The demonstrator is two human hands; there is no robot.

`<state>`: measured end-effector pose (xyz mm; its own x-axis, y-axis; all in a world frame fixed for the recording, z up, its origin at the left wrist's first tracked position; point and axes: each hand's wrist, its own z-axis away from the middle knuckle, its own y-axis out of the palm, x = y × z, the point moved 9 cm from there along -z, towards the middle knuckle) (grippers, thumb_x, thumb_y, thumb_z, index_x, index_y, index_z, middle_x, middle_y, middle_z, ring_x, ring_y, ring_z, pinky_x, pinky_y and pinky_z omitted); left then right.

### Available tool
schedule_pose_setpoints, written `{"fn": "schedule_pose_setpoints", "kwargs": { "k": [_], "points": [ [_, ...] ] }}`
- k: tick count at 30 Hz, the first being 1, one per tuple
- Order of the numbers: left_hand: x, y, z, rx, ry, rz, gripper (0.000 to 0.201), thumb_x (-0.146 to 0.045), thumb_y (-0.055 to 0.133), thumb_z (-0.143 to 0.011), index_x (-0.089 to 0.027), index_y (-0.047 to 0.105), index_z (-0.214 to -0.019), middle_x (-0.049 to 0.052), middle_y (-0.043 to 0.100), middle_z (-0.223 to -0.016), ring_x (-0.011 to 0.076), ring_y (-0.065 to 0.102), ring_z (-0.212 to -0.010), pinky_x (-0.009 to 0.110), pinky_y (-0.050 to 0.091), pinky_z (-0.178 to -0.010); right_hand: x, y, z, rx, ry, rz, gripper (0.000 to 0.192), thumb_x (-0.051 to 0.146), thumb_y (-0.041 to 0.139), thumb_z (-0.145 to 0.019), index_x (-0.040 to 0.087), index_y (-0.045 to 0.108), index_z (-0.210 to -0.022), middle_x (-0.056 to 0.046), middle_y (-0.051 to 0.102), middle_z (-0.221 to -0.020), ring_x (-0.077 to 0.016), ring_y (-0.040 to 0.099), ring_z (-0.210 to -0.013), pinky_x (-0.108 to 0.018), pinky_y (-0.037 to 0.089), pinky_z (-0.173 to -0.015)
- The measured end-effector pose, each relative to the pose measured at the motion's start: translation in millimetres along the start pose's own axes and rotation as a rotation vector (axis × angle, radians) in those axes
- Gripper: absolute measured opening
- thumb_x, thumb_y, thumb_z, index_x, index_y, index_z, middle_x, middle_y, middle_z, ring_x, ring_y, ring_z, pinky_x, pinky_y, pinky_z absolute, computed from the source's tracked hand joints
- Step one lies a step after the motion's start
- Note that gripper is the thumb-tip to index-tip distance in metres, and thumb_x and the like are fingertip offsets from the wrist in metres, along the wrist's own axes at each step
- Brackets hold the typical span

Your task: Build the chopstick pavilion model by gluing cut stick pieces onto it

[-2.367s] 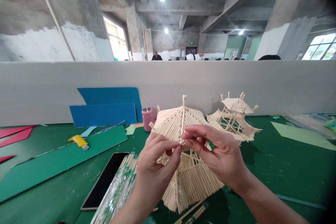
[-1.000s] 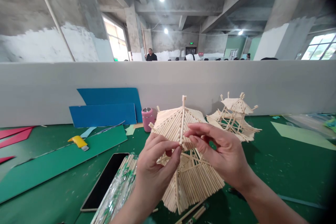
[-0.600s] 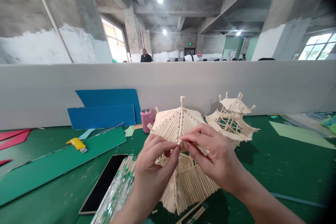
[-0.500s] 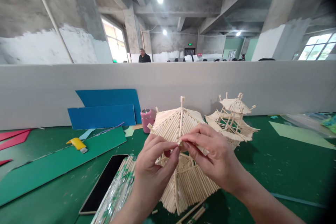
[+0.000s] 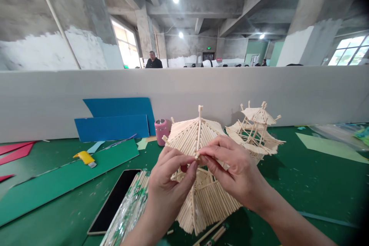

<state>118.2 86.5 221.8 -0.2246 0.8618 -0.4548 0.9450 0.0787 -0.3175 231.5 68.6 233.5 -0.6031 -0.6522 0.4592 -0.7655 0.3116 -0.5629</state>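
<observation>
In front of me stands a pavilion model [image 5: 184, 134] made of pale wooden sticks, with an upper roof and a wider lower one. My left hand [image 5: 173, 177] and my right hand [image 5: 230, 165] meet at the near corner of the upper roof. Both sets of fingertips pinch a short wooden stick piece [image 5: 197, 157] at the end of the roof ridge. Its small pale tip shows between them; the rest is covered by my fingers. Part of the lower roof is hidden behind my hands.
A second stick pavilion [image 5: 258, 130] stands at right rear. Left are a black phone [image 5: 115, 201], bagged sticks [image 5: 129, 207], a yellow cutter [image 5: 85, 157], a green board [image 5: 72, 178] and a pink flask [image 5: 161, 132]. A white partition [image 5: 184, 88] closes the table's back.
Both hands stay at the roof corner with almost no movement; the stick tip between the fingers has shifted very slightly. Beyond the partition, a person in dark clothes has moved a little left.
</observation>
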Motion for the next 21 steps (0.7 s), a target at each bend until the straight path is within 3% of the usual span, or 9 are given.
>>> {"fn": "schedule_pose_setpoints", "kwargs": {
  "k": [21],
  "points": [
    [2.6,-0.7,0.4,-0.004,-0.015,0.016,0.019,-0.005,0.059,-0.070,-0.022,0.059,-0.079,-0.002,0.054,-0.062,0.0130,0.048,-0.060,0.029,0.041,-0.054,-1.4,-7.9,5.0,-0.063,0.009,-0.034,0.019,0.016,0.050,-0.082,0.019,0.061,-0.097,-0.004,0.057,-0.084,-0.0136,0.054,-0.078,-0.028,0.046,-0.068]
  ]
}}
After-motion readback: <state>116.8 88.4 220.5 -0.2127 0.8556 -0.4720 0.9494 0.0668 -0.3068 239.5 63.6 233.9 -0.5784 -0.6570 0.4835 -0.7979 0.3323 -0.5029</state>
